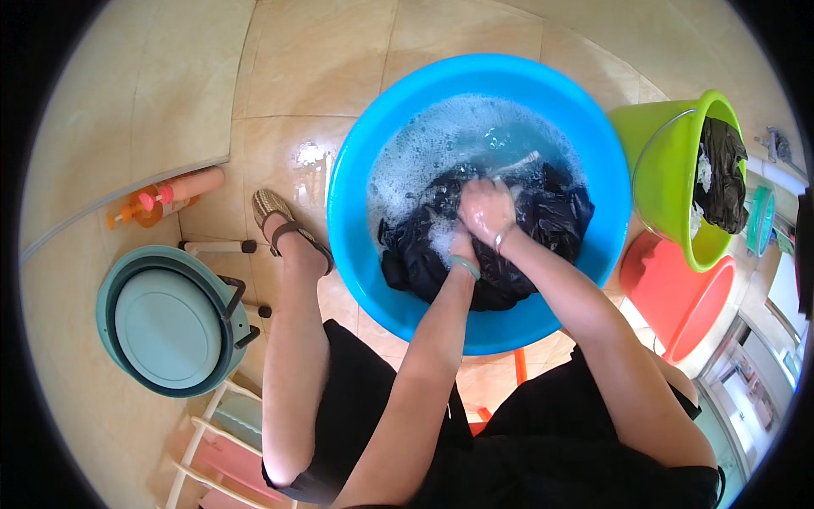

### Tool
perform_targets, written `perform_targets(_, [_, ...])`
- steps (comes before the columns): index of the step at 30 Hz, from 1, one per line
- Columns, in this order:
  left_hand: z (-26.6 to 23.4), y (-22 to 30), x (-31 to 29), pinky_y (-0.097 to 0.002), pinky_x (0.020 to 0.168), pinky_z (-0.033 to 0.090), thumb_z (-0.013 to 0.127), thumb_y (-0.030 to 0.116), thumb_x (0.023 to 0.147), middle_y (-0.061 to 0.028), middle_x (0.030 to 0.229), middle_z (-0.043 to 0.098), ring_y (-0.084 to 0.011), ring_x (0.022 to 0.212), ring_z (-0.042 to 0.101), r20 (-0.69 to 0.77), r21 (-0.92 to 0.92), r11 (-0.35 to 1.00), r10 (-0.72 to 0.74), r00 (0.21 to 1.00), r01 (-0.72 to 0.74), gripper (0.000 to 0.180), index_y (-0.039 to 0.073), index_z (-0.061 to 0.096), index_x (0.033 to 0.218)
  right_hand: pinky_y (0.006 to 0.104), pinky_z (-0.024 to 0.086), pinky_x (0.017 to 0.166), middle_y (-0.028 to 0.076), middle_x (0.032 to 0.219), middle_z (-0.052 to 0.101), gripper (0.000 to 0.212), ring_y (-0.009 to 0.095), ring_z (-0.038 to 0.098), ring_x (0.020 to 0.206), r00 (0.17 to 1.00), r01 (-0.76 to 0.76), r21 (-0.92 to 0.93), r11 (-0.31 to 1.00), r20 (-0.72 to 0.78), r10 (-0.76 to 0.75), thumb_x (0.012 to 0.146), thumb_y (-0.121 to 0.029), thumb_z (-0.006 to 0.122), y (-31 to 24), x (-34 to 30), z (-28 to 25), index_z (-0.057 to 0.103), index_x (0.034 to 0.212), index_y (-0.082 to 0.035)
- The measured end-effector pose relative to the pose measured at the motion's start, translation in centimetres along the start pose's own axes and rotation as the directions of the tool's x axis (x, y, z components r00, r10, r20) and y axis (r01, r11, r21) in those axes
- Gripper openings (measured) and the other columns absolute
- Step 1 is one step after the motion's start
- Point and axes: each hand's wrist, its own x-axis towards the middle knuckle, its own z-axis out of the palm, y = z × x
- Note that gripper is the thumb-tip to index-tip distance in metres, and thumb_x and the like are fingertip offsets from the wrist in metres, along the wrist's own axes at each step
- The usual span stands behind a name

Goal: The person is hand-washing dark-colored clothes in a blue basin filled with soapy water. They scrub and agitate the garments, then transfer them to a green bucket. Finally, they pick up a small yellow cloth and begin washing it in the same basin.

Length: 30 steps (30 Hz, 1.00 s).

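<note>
A big blue basin (346, 144) holds soapy water and a soaked black garment (551, 216). Inside it, my right hand (486, 210), with a thin bracelet at the wrist, is curled closed on the bunched black cloth. Just below it, my left hand (462, 248), wearing a pale green bangle, presses down into the same cloth; its fingers are hidden by the fabric and the other hand. A small whitish striped strip (519, 163) shows on the cloth beyond my right hand. White suds (415, 140) cover much of the water at the far and left side.
At the right, a lime-green bucket (657, 161) holds a black plastic bag (721, 174), above a red tub (666, 284). At the left are a teal folding basin (165, 327), a pink bottle (195, 184), an orange bottle (142, 212) and a white rack (191, 458). The tiled floor (309, 51) has wet patches.
</note>
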Motion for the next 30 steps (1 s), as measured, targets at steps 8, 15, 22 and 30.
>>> perform_targets(8, [-2.0, -1.8, 2.8, -0.0342, 0.096, 0.046, 0.04, 0.033, 0.102, -0.0086, 0.123, 0.061, -0.0226, 0.111, 0.057, 0.37, -0.091, 0.992, 0.112, 0.922, -0.084, 0.038, 0.007, 0.058, 0.123, 0.0376, 0.042, 0.065, 0.003, 0.068, 0.055, 0.016, 0.023, 0.058, 0.069, 0.966, 0.19, 0.356, 0.915, -0.236, -0.109, 0.079, -0.02, 0.065, -2.9, -8.5, -2.5, 0.058, 0.067, -0.013])
perform_targets(15, [-1.5, -1.0, 0.1, -0.0371, 0.105, 0.041, 0.035, 0.051, 0.1, -0.0077, 0.136, 0.056, -0.0221, 0.123, 0.053, -0.031, -0.073, 0.997, 0.026, 0.999, -0.029, 0.059, 0.008, 0.049, 0.138, 0.0416, 0.054, 0.065, 0.011, 0.084, 0.07, 0.016, 0.031, 0.069, 0.074, 0.993, -0.05, 0.137, 0.989, 0.111, 0.034, 0.079, -0.019, 0.059, 0.3, 3.2, 1.7, 0.063, 0.067, -0.01])
perform_targets(22, [-0.6, 0.0, 0.4, -0.0375, 0.11, 0.035, 0.036, 0.047, 0.102, -0.0082, 0.143, 0.049, -0.024, 0.128, 0.047, -0.023, -0.017, 0.998, -0.058, 0.998, 0.057, 0.059, 0.006, 0.042, 0.144, 0.039, 0.049, 0.074, 0.008, 0.08, 0.067, 0.011, 0.024, 0.067, 0.076, 0.998, -0.008, 0.036, 0.999, -0.064, 0.011, 0.078, -0.018, 0.059, -0.6, 0.7, 0.8, 0.066, 0.074, -0.01])
perform_targets(30, [-3.0, -1.8, 0.8, -0.0351, 0.109, 0.035, 0.035, 0.04, 0.103, -0.0062, 0.138, 0.051, -0.0218, 0.125, 0.047, 0.402, -0.173, 0.985, 0.044, 0.915, 0.028, 0.05, 0.006, 0.047, 0.137, 0.0388, 0.043, 0.063, 0.007, 0.065, 0.052, 0.02, 0.025, 0.057, 0.061, 0.95, 0.248, 0.447, 0.859, -0.286, -0.126, 0.077, -0.018, 0.065, -3.8, -7.3, -2.8, 0.052, 0.062, -0.011])
